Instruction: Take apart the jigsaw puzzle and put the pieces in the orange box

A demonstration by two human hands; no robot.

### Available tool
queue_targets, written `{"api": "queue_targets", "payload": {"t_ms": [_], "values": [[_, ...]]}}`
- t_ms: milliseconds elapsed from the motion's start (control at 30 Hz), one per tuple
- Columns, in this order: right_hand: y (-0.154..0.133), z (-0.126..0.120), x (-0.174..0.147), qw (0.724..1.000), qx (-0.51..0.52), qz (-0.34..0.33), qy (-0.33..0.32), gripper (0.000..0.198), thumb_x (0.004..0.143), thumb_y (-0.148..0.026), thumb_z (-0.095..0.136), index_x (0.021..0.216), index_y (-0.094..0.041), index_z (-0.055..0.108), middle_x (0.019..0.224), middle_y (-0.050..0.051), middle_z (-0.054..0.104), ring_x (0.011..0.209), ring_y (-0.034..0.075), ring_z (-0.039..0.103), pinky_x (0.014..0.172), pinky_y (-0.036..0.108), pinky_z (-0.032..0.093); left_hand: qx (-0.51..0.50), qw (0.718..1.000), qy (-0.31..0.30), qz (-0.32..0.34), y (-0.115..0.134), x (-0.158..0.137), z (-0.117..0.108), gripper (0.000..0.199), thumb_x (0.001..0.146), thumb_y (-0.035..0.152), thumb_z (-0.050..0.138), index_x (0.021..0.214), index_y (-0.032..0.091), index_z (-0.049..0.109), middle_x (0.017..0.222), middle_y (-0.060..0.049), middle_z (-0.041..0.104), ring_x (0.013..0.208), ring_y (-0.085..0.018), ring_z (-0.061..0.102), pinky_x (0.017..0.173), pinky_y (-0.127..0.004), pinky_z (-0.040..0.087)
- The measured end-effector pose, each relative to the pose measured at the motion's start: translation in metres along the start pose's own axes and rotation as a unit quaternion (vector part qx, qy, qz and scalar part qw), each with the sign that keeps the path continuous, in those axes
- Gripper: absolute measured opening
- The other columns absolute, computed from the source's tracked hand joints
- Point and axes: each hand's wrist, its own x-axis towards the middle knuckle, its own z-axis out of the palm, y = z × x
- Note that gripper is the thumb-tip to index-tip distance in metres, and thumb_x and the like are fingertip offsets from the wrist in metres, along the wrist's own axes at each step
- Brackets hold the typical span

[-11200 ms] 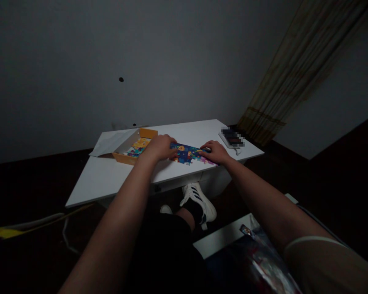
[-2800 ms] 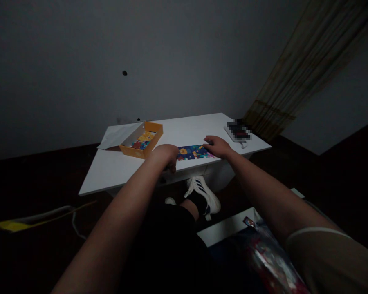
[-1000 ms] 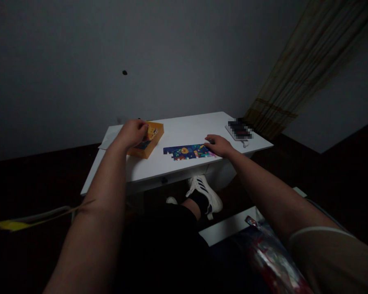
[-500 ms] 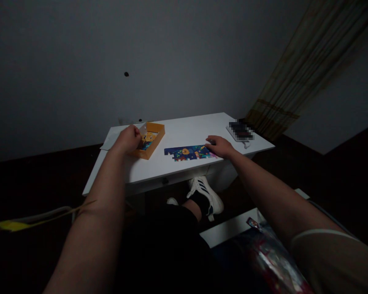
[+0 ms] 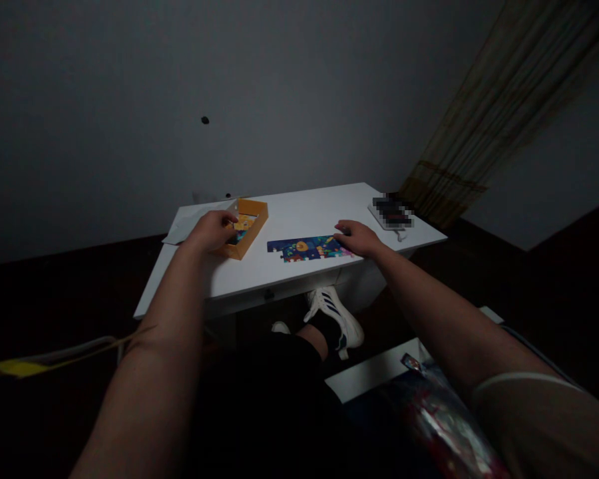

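Note:
An orange open-topped box stands at the left of the white table, with colourful jigsaw pieces inside. My left hand reaches over its near-left wall, fingers apart above the pieces; nothing shows in its grasp. A partly assembled jigsaw puzzle, a dark blue strip with bright shapes and a ragged lower edge, lies flat near the table's front edge. On its right end rests my right hand, fingers spread and covering part of the strip.
At the table's right lies a pale flat object with a blurred-out top and a strap. A whitish sheet lies behind my left hand. Below are a white shoe and, lower right, a shiny plastic package.
My left hand has turned and loosened from a closed fist to spread fingers, moving slightly down over the box. The right hand stays on the puzzle.

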Motion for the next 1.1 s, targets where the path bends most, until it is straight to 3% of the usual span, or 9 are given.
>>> {"api": "queue_targets", "payload": {"t_ms": [267, 433, 533, 633, 733, 833, 900, 1000, 1100], "values": [[0.002, 0.001, 0.001, 1.0, 0.002, -0.005, 0.003, 0.049, 0.103, -0.049, 0.076, 0.145, -0.023, 0.081, 0.157, 0.012, 0.076, 0.138, 0.035, 0.076, 0.122, 0.049, 0.057, 0.001, 1.0, 0.002, -0.002, -0.001, 0.001, 0.002, 0.037, 0.079, 0.021, 0.073, 0.114, 0.024, 0.083, 0.103, -0.01, 0.083, 0.097, -0.028, 0.073, 0.085, -0.038, 0.057], [0.0, -0.001, 0.0, 1.0, 0.005, 0.003, -0.003, 0.05, 0.103, -0.048, 0.075, 0.146, -0.023, 0.08, 0.155, 0.012, 0.077, 0.138, 0.034, 0.076, 0.122, 0.047, 0.057, 0.013, 1.0, 0.011, 0.002, -0.001, 0.0, 0.0, 0.032, 0.079, 0.017, 0.073, 0.109, 0.025, 0.083, 0.116, -0.012, 0.084, 0.11, -0.031, 0.074, 0.098, -0.042, 0.058], [-0.002, -0.002, -0.001, 1.0, 0.006, 0.004, -0.003, 0.049, 0.103, -0.048, 0.075, 0.145, -0.024, 0.081, 0.158, 0.012, 0.075, 0.14, 0.035, 0.075, 0.123, 0.048, 0.056, 0.061, 0.996, 0.057, 0.042, 0.004, -0.003, -0.004, 0.033, 0.081, 0.015, 0.073, 0.112, 0.024, 0.082, 0.127, -0.016, 0.082, 0.125, -0.036, 0.07, 0.109, -0.047, 0.056], [-0.004, -0.003, -0.002, 1.0, 0.003, 0.003, 0.0, 0.048, 0.103, -0.048, 0.076, 0.144, -0.025, 0.082, 0.158, 0.011, 0.076, 0.141, 0.035, 0.074, 0.124, 0.049, 0.056, 0.093, 0.987, 0.081, 0.098, 0.025, -0.006, -0.005, 0.03, 0.088, 0.016, 0.071, 0.115, 0.024, 0.082, 0.135, -0.018, 0.078, 0.136, -0.039, 0.066, 0.116, -0.051, 0.053], [-0.004, -0.004, -0.003, 1.0, -0.001, 0.004, 0.001, 0.048, 0.103, -0.049, 0.076, 0.145, -0.026, 0.081, 0.156, 0.011, 0.077, 0.139, 0.035, 0.075, 0.123, 0.049, 0.056, 0.081, 0.985, 0.02, 0.151, 0.061, -0.01, 0.008, 0.033, 0.092, 0.02, 0.07, 0.122, 0.025, 0.082, 0.139, -0.014, 0.079, 0.135, -0.035, 0.068, 0.115, -0.047, 0.054], [-0.004, -0.004, -0.003, 1.0, 0.003, 0.006, -0.001, 0.048, 0.103, -0.048, 0.076, 0.146, -0.026, 0.081, 0.159, 0.011, 0.075, 0.14, 0.034, 0.075, 0.124, 0.049, 0.056, 0.088, 0.971, -0.138, 0.172, 0.096, -0.014, 0.036, 0.041, 0.09, 0.018, 0.073, 0.129, 0.026, 0.083, 0.13, -0.012, 0.084, 0.12, -0.031, 0.076, 0.107, -0.042, 0.058], [-0.004, -0.003, -0.003, 1.0, 0.004, 0.007, 0.0, 0.048, 0.103, -0.048, 0.076, 0.145, -0.026, 0.081, 0.163, 0.011, 0.072, 0.144, 0.033, 0.073, 0.126, 0.047, 0.054, 0.139, 0.953, -0.203, 0.176, 0.109, -0.016, 0.056, 0.049, 0.086, 0.018, 0.077, 0.135, 0.026, 0.083, 0.135, -0.014, 0.084, 0.123, -0.034, 0.076, 0.108, -0.043, 0.058], [-0.004, -0.003, -0.003, 1.0, -0.002, 0.007, -0.001, 0.048, 0.103, -0.048, 0.075, 0.144, -0.025, 0.081, 0.163, 0.01, 0.072, 0.145, 0.032, 0.072, 0.126, 0.045, 0.053, 0.216, 0.943, -0.216, 0.133, 0.109, -0.017, 0.078, 0.064, 0.082, 0.017, 0.081, 0.146, 0.025, 0.079, 0.144, -0.02, 0.08, 0.129, -0.039, 0.076, 0.107, -0.047, 0.059], [-0.003, -0.003, -0.002, 1.0, -0.004, 0.001, -0.002, 0.048, 0.104, -0.049, 0.076, 0.145, -0.025, 0.081, 0.159, 0.01, 0.075, 0.142, 0.032, 0.074, 0.125, 0.044, 0.055, 0.233, 0.944, -0.2, 0.118, 0.097, -0.014, 0.085, 0.067, 0.082, 0.016, 0.078, 0.149, 0.021, 0.077, 0.145, -0.025, 0.079, 0.128, -0.041, 0.077, 0.103, -0.048, 0.061]]}}
